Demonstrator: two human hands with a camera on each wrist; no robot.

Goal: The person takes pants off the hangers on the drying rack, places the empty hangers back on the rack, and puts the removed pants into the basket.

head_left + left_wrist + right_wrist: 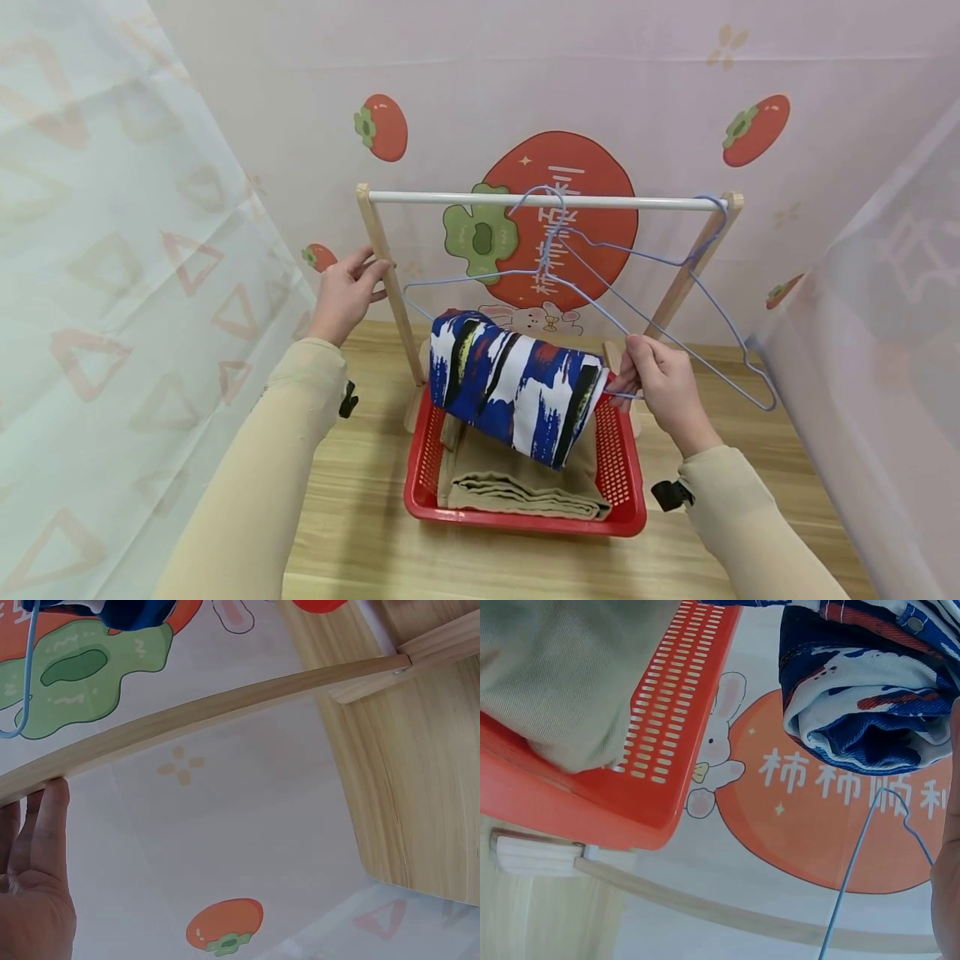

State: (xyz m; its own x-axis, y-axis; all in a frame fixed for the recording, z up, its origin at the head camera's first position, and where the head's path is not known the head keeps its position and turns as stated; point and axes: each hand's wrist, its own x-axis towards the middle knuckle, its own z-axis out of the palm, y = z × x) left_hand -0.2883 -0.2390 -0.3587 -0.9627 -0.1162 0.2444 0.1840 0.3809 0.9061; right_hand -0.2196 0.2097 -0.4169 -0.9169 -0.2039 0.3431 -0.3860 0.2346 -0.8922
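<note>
A blue wire hanger (pixel 588 293) hooks over the white rail (pixel 450 198) of a small clothes rack, with a folded blue, white and black patterned denim garment (pixel 517 383) draped over its lower bar. My right hand (pixel 663 385) pinches this hanger at its right corner, beside the garment's edge. At the rack's left wooden post (pixel 392 287), my left hand (pixel 348 292) reaches in from the outside. Its fingers (pixel 49 832) are fairly straight and touch the post in the left wrist view. The right wrist view shows the garment (pixel 870 712) rolled, with stitching and a rivet.
A red perforated basket (pixel 525 518) stands on the wood-grain surface below the rack, holding folded khaki cloth (pixel 525 492). A second blue hanger (pixel 738 354) hangs at the rail's right end. Patterned sheets (pixel 247 100) stand behind and at both sides.
</note>
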